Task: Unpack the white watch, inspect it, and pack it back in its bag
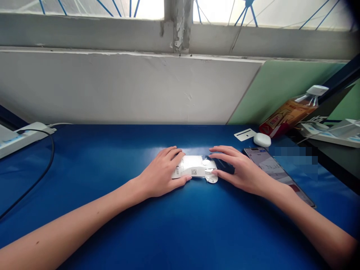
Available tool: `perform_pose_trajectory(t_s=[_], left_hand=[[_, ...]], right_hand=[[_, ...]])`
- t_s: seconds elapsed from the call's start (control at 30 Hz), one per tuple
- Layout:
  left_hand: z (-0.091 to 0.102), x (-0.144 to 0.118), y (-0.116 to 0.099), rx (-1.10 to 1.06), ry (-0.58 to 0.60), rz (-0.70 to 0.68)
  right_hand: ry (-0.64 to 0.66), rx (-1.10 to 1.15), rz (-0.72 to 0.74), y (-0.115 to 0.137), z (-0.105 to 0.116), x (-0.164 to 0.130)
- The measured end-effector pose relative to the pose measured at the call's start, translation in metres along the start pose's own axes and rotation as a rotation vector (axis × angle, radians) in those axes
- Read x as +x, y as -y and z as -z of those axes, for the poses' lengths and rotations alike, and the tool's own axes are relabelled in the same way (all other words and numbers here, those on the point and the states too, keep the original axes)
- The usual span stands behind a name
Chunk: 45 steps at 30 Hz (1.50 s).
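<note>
Power strip [19,137] at far left edge of the blue table [112,210], its black cable [42,172] curving down toward the near edge; well apart from the work. Left hand [161,174] lies palm down on the table, fingers together and curled over the left end of a small white packet [194,168], thumb tucked against the near edge; a light clamp from above and the side, not a lift; packet flat on the table, just left of centre between the two hands. Packet's long axis runs left to right, roughly level with the table's far edge; barcode and square code label face up near the left end; a small round white tab [211,178] sticks out at the right end, near corner, so the packet points rightward toward the other hand. Right hand [239,170] lies palm down, fingers spread and straight, tips touching the packet's right end by the tab; no pinch visible, thumb side hidden under the palm, so whether it holds anything I cannot tell; it reads as loose. Both hands are at the packet; left has the firmer hold, right is nearer the tab. Phone [277,172] lies flat just right of the right wrist, screen lit, long axis slanting away to the near right; white case [262,139] and a card [245,134] beyond it; tilted bottle [292,112] against the green wall; second strip [332,135] at far right.
</note>
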<state>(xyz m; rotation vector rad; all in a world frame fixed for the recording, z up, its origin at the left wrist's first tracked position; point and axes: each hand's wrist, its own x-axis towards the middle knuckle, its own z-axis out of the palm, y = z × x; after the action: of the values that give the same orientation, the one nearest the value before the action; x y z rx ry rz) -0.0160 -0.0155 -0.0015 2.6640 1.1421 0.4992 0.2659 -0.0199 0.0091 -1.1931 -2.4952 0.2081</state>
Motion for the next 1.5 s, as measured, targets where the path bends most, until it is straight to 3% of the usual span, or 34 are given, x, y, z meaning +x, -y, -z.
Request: perform_pose_trajectory(t_s=[0.23, 0.57, 0.9, 1.03, 1.13, 1.3, 1.5], left_hand=[[0.001, 0.0, -0.001, 0.022, 0.038, -0.016], [0.001, 0.0, -0.002, 0.013, 0.006, -0.008], [0.001, 0.0, -0.002, 0.02, 0.021, -0.008], [0.001, 0.001, -0.001, 0.028, -0.006, -0.012], [0.001, 0.001, 0.0, 0.026, 0.004, -0.008], [0.0, 0.001, 0.0, 0.002, 0.006, -0.011], [0.005, 0.0, 0.002, -0.043, 0.065, -0.005]], right_hand=[[-0.017, 0.129, -0.084, 0.015, -0.013, 0.002], [0.065, 0.033, -0.054, 0.001, 0.013, 0.002], [0.065, 0.07, 0.002, 0.005, -0.005, 0.001], [0.036, 0.075, -0.028, 0.003, 0.002, 0.001], [-0.079, 0.077, -0.111, -0.002, 0.014, 0.003], [-0.432, 0.028, -0.236, -0.007, 0.027, 0.003], [-0.632, -0.044, -0.29, -0.005, 0.026, 0.003]])
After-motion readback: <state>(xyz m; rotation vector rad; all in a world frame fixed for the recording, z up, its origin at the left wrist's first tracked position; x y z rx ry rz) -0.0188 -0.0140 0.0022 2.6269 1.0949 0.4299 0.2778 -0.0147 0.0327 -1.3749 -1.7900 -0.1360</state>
